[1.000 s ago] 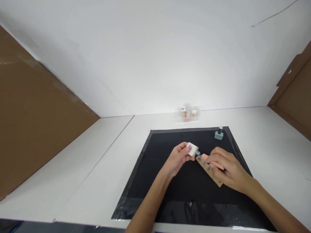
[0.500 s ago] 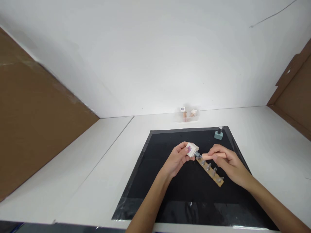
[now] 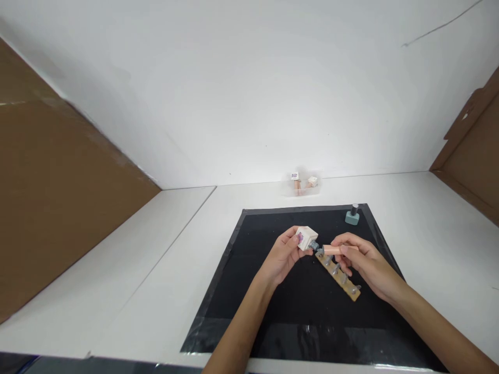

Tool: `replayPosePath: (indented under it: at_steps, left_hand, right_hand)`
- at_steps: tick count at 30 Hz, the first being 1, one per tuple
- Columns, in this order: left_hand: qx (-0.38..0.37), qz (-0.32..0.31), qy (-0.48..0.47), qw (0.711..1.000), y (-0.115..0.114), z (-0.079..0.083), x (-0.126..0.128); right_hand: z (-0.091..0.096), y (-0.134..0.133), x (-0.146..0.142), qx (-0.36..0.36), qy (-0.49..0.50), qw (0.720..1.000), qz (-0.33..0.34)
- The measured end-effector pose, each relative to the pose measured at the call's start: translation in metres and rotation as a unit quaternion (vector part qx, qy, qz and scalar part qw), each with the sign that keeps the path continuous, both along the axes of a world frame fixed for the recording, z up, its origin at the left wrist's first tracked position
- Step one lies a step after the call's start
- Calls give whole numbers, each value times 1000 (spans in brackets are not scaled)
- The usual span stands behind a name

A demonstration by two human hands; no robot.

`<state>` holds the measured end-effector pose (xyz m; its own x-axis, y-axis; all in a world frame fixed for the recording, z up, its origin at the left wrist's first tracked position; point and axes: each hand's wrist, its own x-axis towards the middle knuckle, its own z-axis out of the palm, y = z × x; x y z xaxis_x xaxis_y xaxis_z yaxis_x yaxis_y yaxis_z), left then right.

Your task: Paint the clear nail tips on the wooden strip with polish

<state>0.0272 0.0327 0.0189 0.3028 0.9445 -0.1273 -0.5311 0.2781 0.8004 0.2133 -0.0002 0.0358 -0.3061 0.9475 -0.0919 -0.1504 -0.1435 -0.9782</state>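
My left hand [image 3: 284, 255] is closed on a white square nail polish bottle [image 3: 307, 237], tipped so its grey, smeared neck points right and down. A purple mark shows on the bottle's side. Between the fingers of my right hand [image 3: 366, 262] is the long peach cap [image 3: 332, 250] of the bottle. The cap lies level, its end close to the neck; whether its brush touches the neck I cannot tell. Below both hands, a narrow wooden strip [image 3: 353, 293] bears several greyish nail tips [image 3: 336, 268] and slants down to the right. The strip's far end sits near the bottle neck.
On the black mat [image 3: 288, 301] a blue-green bottle with a dark cap [image 3: 352, 216] stands at the back right. Behind the mat, a clear tray [image 3: 307, 192] holds white bottles with peach caps. Brown boards [image 3: 70, 171] flank the white table [image 3: 156, 270].
The bottle has turned a little in my left hand. The cap has shifted slightly left and lies nearer the neck. Fingers of my right hand now show below the cap. The view has shifted slightly.
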Motion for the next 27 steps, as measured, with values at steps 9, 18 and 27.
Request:
replayPosePath:
  at_steps: [9,18,27]
  left_hand:
    - [-11,5,-31,999,-1,0,0]
    - [-8,6,-56,998,-1,-6,-2]
    - [-15,32,11,999,1,-4,-2]
  right_hand:
    - [6,-1,-3,-59,71,996,3]
    - [6,0,-1,-78,78,994,-26]
    - [7,-1,3,-34,61,997,-37]
